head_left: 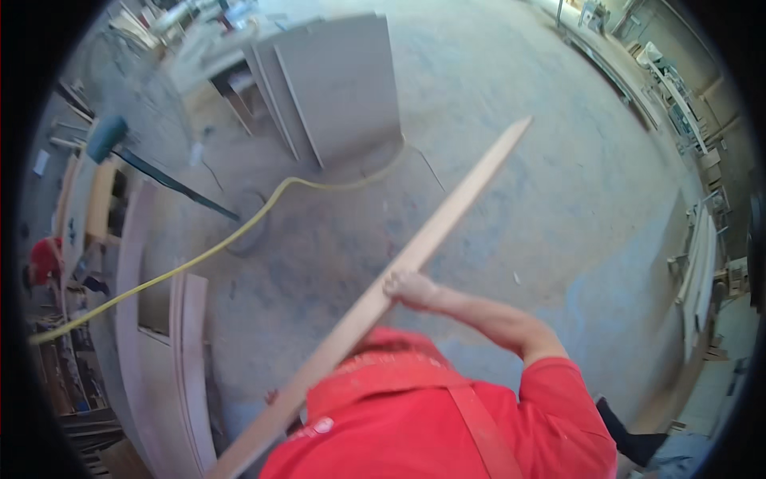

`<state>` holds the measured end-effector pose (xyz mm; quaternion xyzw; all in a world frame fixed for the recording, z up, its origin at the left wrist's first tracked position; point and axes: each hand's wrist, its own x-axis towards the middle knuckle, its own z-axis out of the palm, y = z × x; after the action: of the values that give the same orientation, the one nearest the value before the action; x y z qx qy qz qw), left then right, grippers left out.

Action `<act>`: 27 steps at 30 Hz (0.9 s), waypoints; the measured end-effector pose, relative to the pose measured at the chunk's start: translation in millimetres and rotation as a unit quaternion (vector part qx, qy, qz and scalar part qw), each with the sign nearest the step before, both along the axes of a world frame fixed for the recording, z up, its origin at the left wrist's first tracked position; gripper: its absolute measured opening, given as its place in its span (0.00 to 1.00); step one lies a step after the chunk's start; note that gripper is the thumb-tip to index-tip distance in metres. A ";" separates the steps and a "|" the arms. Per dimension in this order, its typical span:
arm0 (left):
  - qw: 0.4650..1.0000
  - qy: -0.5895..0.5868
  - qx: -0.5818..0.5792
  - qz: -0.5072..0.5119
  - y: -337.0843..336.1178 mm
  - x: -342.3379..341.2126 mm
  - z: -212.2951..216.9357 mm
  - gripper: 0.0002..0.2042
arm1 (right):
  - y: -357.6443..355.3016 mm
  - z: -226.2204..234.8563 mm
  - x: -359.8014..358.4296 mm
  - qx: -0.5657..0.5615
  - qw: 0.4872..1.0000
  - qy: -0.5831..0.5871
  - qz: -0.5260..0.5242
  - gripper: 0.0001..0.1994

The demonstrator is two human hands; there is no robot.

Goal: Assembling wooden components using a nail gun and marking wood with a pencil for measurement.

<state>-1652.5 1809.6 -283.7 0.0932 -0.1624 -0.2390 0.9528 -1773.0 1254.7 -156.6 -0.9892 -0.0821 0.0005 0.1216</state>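
The dusty concrete floor (511, 199) spreads far and right; three grey flat panels (335, 80) lean together at the far left; one long pale wooden strip (415, 247), smooth and straight, runs from near left to far right, the right hand (408, 287) closed around its middle; the left hand cannot be seen; one yellow hose (223, 243) curves left.

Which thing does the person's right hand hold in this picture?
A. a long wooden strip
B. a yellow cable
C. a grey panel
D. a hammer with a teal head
A: the right hand is closed around the long wooden strip, which runs slanted from lower left to upper right, while the yellow cable lies apart on the floor and the left hand is not in view.
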 end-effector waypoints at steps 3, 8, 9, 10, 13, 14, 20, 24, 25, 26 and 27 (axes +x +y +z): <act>0.999 0.023 0.011 -0.024 -77.7 8.8 -15.1 0.18 | -95.5 -1.2 -1.4 0.027 0.998 -0.056 -0.019 0.08; 1.000 -0.007 0.013 -0.012 -247.7 39.0 -27.8 0.18 | -247.6 13.9 18.1 -0.062 0.997 -0.046 -0.027 0.11; 1.000 -0.014 0.013 -0.001 -281.1 45.1 -30.2 0.18 | -277.1 15.7 24.7 -0.071 0.997 -0.023 -0.028 0.12; 1.000 -0.016 0.017 0.012 -312.2 48.1 -31.7 0.18 | -307.3 18.2 30.8 -0.037 0.998 -0.037 -0.019 0.12; 0.997 -0.004 0.038 0.068 -395.0 42.9 -30.6 0.18 | -399.2 25.8 51.6 -0.007 0.999 -0.034 -0.013 0.10; 0.995 0.004 0.044 0.088 -421.9 38.3 -27.9 0.18 | -431.2 31.0 55.6 -0.002 1.000 -0.019 -0.005 0.10; 0.984 0.024 0.062 0.166 -581.2 19.8 -5.0 0.17 | -599.3 62.4 99.9 0.026 0.999 0.002 0.029 0.10; 0.983 0.024 0.047 0.173 -677.4 34.2 -17.4 0.18 | -690.1 54.6 131.2 0.027 0.998 -0.019 0.056 0.10; 0.984 0.014 0.045 0.170 -701.6 42.6 -24.3 0.18 | -714.4 50.7 141.6 0.031 0.998 -0.022 0.059 0.11; 0.986 0.004 0.041 0.163 -726.2 53.0 -32.8 0.18 | -737.5 46.6 151.7 0.034 0.997 -0.028 0.058 0.11; 0.986 -0.007 0.033 0.160 -751.0 61.4 -44.9 0.18 | -759.1 40.8 161.7 0.025 0.998 -0.016 0.063 0.11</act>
<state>-1591.2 1058.6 -328.6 0.1513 -0.1438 -0.0879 0.9740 -1611.4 495.7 -115.8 -0.9786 -0.1459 -0.0096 0.1448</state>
